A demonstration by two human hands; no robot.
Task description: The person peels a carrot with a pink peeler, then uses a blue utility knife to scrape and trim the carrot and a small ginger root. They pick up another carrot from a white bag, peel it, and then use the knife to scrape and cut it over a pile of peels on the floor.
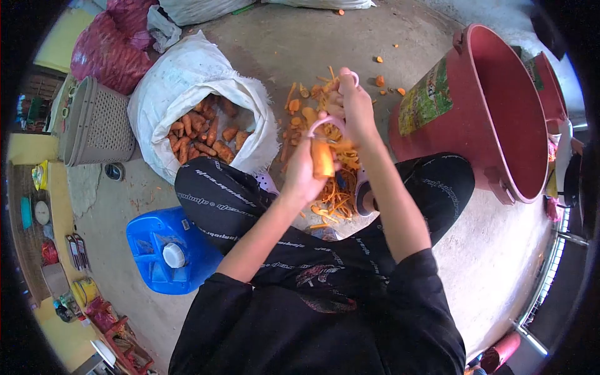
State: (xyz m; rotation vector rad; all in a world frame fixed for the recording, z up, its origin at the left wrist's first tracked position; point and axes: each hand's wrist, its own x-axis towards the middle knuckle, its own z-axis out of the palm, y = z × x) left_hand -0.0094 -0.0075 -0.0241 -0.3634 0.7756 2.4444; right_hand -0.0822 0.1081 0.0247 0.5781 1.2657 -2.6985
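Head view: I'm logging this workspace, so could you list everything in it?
Held carrot: one, orange, centre
Peeler: one, pink, centre
Peelings: many, orange, on the floor
Open sack: one, white, upper left
Sacked carrots: many, orange, inside it
Mesh sacks: about two, red, top left
Other sacks: about two, white, top edge
Basket: one, grey, left
Jerrycan: one, blue, lower left
Buckets: two, red, right
Small items: several, mixed, far left; unclear
Shirt: one, black, bottom
Trousers: one pair, black, lower centre
Left hand: one, bare, around held carrot
Right hand: one, bare, holding the peeler
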